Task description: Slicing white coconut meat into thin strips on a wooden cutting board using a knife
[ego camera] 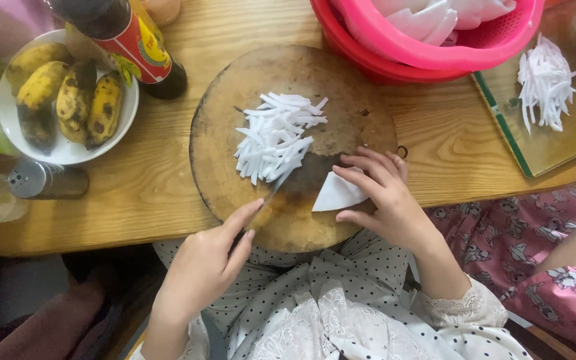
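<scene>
The left hand [205,267] was closed around the handle of a knife [287,181], with the forefinger stretched along its back; the blade pointed to about one o'clock. The right hand [385,200] pressed flat, fingers spread, on a white triangular piece [336,195], not gripping it. Both lay on the round wooden board [235,180]. A heap of white strips [276,137] was at eleven o'clock from the blade, touching it. A bowl of bananas [68,100] stood at nine o'clock from the board.
</scene>
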